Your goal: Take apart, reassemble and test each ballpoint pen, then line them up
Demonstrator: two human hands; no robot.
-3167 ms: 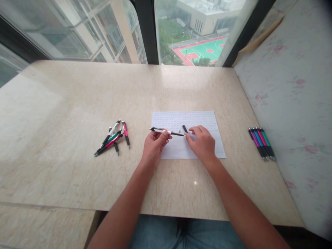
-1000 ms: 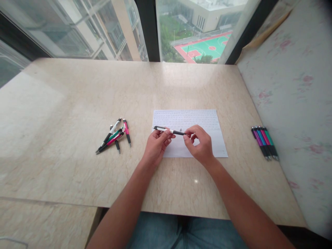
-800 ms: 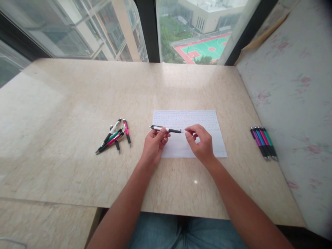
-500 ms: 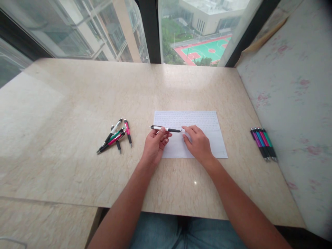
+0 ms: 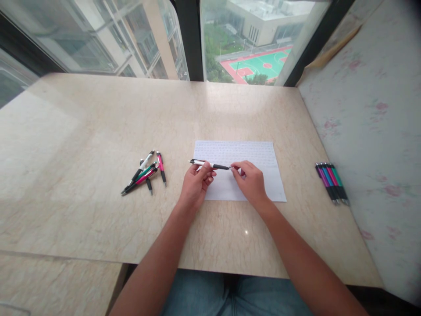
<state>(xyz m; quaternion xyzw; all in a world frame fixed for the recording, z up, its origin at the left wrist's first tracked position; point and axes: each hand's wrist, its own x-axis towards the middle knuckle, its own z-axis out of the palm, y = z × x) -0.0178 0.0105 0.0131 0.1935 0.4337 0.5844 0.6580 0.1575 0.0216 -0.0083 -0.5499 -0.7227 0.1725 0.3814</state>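
My left hand (image 5: 196, 184) is closed round a white and black pen (image 5: 210, 165), held level just above a white sheet of paper (image 5: 263, 158) with faint writing. My right hand (image 5: 250, 182) pinches at the pen's right tip with thumb and forefinger; whatever small part is between those fingers is hidden. Both hands hover over the near left part of the sheet.
A loose heap of several pens (image 5: 144, 173) in pink, green, white and black lies left of the sheet. A tidy row of several coloured pens (image 5: 331, 182) lies at the right, by the wall. The marble table (image 5: 98, 131) ends at windows behind.
The small black part that lay on the paper 3.2 s ago is gone from view. My right hand lifted from the sheet and its fingers closed on the pen's tip.
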